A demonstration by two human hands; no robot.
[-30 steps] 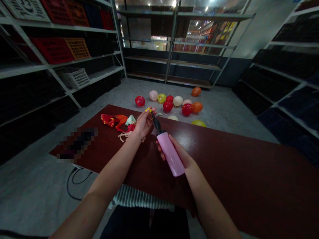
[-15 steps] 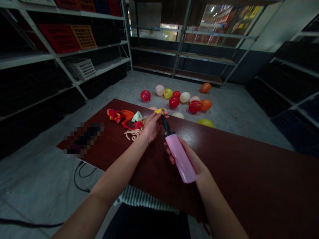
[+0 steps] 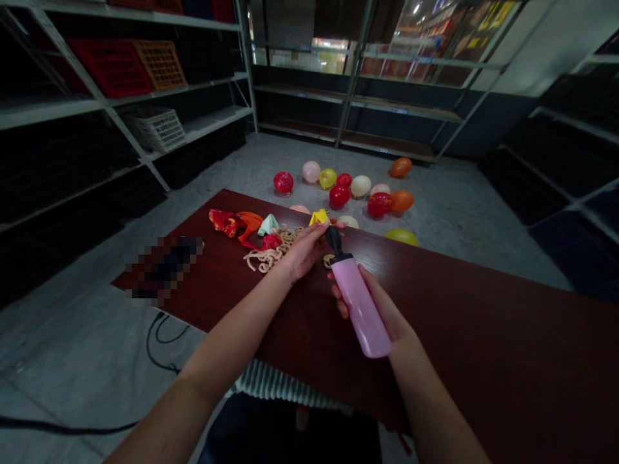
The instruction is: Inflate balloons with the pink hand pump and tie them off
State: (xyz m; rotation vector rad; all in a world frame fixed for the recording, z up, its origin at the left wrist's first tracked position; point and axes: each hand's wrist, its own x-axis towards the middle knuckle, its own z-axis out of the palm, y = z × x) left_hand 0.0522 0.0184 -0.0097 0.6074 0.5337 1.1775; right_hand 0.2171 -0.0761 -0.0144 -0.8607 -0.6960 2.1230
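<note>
My right hand (image 3: 385, 310) is wrapped around the pink barrel of a balloon pump (image 3: 362, 312), which slants up and to the left over the table. At the pump's black nozzle end is my left hand (image 3: 309, 250), its fingers pressed together on a limp yellow balloon (image 3: 318, 217). Whether the balloon's neck sits on the nozzle is hidden by the fingers. Left of that hand lie beige string-like coils (image 3: 265, 260), a red flat balloon (image 3: 271, 241), a pale green one (image 3: 267, 224), an orange one (image 3: 250, 222) and a patterned red one (image 3: 222, 221).
The dark brown table (image 3: 454, 335) stretches to the right. Several inflated balloons, among them a red balloon (image 3: 339, 195) and an orange balloon (image 3: 401, 168), rest on the floor beyond it. Metal shelves (image 3: 203, 133) with crates stand around. A black cable (image 3: 68, 430) runs along the floor.
The pump and my right hand have shifted slightly right. More of the yellow balloon shows above my left fingers, and a beige coil beside the nozzle has come into sight.
</note>
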